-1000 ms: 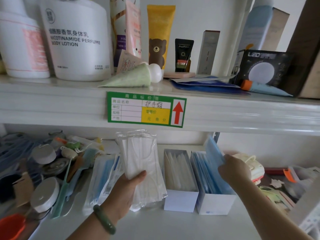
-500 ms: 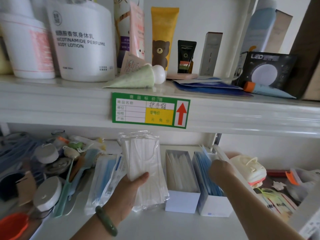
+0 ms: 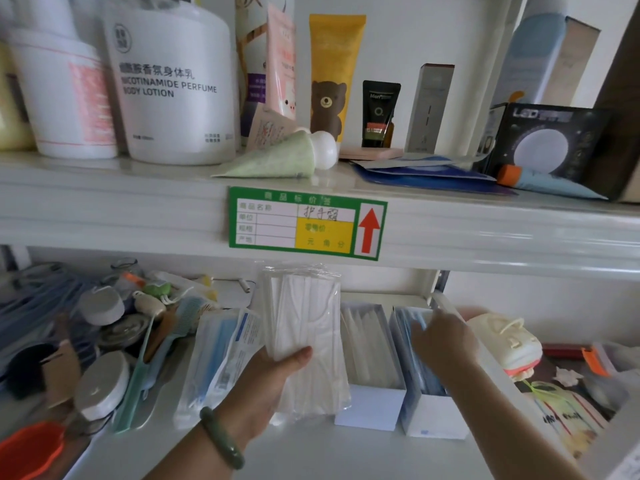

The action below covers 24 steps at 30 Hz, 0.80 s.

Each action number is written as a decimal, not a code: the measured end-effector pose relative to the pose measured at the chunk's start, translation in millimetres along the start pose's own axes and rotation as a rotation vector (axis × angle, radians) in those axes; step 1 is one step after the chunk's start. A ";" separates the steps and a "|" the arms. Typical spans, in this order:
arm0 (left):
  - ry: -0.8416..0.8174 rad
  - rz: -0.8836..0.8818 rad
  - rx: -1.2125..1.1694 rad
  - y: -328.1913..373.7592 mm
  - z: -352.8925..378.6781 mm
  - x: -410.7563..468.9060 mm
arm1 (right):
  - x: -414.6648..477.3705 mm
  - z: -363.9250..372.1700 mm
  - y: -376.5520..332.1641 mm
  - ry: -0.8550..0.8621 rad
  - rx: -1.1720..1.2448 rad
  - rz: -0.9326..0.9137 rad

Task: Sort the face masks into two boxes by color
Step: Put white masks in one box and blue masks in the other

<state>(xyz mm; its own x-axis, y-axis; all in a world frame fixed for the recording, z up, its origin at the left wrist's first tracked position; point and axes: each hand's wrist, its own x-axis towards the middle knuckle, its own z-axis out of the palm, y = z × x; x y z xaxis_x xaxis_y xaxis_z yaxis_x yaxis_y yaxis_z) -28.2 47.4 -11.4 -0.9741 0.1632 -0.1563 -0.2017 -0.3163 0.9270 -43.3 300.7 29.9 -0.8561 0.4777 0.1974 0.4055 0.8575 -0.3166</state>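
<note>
My left hand grips a stack of white face masks in clear wrappers, held upright over the lower shelf. To its right stand two white boxes side by side: the left box holds white masks, the right box holds blue masks. My right hand rests over the top of the blue box with fingers spread on the blue masks, gripping nothing I can see. More wrapped blue masks lie flat left of my left hand.
The upper shelf edge with a green price label hangs just above the masks. Combs, round tins and cords crowd the lower shelf's left. A cream respirator mask and papers lie to the right of the boxes.
My right hand pushed the blue mask down into the right box and now lies over it. My left hand keeps holding the white stack, almost unmoved.
</note>
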 end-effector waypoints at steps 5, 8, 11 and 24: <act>-0.086 0.019 0.033 2.9 24.8 -3.3 | -56.1 -0.2 -47.7 -0.390 0.698 -0.117; -0.151 -0.064 0.025 1.7 32.4 -6.7 | -58.0 16.6 -45.2 -0.451 0.861 0.023; -0.036 -0.204 -0.089 2.4 28.8 -0.5 | -52.8 21.5 -36.9 -0.417 1.004 0.135; -0.138 0.001 0.484 9.7 50.1 -0.2 | -55.6 19.5 -34.8 -0.694 1.316 0.207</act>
<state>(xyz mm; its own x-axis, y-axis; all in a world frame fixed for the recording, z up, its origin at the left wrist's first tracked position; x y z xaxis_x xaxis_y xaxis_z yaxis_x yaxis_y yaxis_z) -24.9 91.1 14.8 -0.9452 0.2953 -0.1394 -0.0990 0.1476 0.9841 -16.1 240.6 11.8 -0.9517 0.0593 -0.3012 0.2876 -0.1715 -0.9423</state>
